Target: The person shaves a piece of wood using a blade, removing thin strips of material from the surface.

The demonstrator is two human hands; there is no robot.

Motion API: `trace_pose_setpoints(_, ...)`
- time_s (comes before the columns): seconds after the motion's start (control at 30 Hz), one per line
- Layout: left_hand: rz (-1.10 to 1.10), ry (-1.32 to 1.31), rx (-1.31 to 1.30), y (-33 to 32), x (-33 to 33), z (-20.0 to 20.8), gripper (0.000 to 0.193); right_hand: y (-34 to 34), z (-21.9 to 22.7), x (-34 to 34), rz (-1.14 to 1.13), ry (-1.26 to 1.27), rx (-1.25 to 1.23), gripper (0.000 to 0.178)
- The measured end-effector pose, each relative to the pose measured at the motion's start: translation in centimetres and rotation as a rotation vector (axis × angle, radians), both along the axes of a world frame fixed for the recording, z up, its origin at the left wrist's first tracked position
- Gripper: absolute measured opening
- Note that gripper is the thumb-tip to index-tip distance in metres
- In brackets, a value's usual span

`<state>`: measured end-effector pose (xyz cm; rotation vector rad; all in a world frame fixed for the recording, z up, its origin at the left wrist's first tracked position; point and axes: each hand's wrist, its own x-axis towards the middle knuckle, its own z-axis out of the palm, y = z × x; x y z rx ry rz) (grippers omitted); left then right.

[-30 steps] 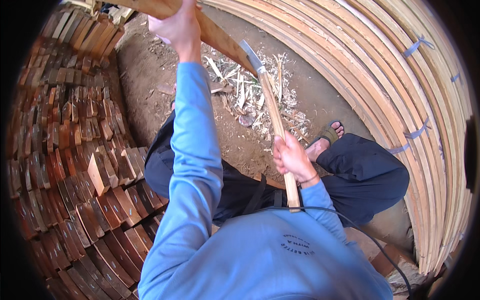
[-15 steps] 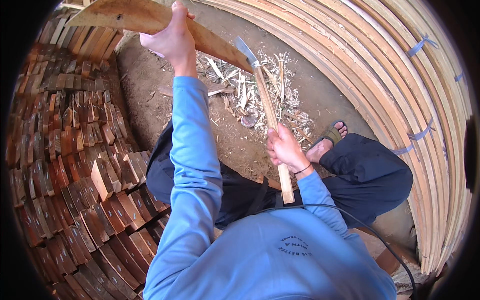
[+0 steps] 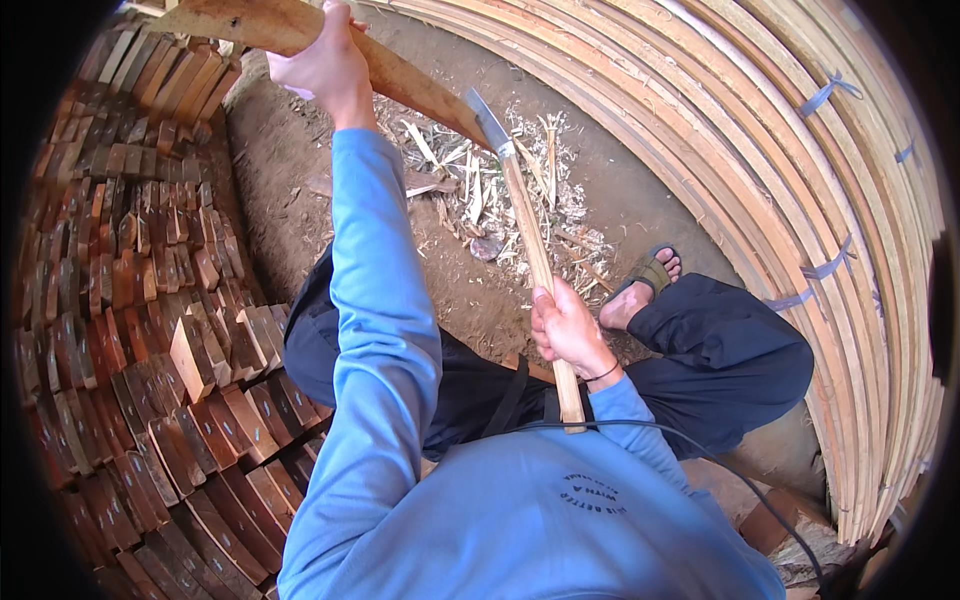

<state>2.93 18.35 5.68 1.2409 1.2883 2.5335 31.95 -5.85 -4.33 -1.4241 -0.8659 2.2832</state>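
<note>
My left hand is wrapped round a long, flat wooden piece with a curved edge, held slanting from the far left down toward the middle. My right hand grips the lower part of a long, pale wooden handle. That handle belongs to a knife with a short metal blade. At its narrow right end the wooden piece meets the blade, which hides the contact between them in part. Wood shavings lie scattered on the ground below.
Stacked small wooden blocks line the left side. Long bent wooden strips, tied with blue bands, curve along the right. My sandalled foot rests beside the shavings. A black cable crosses my lap.
My right hand has drawn the knife a little toward my body. My left hand and the wooden piece have shifted slightly left. Both grips are kept.
</note>
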Motion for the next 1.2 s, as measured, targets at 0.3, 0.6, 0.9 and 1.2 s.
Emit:
trace_pose_setpoints(0.3, 0.015, -0.041, -0.018, -0.1, -0.8, -0.3, 0.032, 1.3, 0.5, -0.2, 0.036, -0.037, 0.077, 0.014)
trace_pose_setpoints(0.6, 0.089, -0.033, -0.084, -0.3, -1.4, -0.6, 0.024, 1.6, -0.1, 1.2, 0.031, 0.045, -0.014, 0.013)
trace_pose_setpoints(0.9, -0.248, -0.007, 0.001, -0.8, 0.5, 0.4, 0.025, 3.5, 0.4, 0.4, -0.004, 0.039, -0.015, 0.012)
trace_pose_setpoints(1.2, -0.046, -0.013, -0.114, -0.8, -1.5, -1.1, 0.022, 1.1, -0.1, 1.9, 0.015, 0.064, -0.049, 0.012)
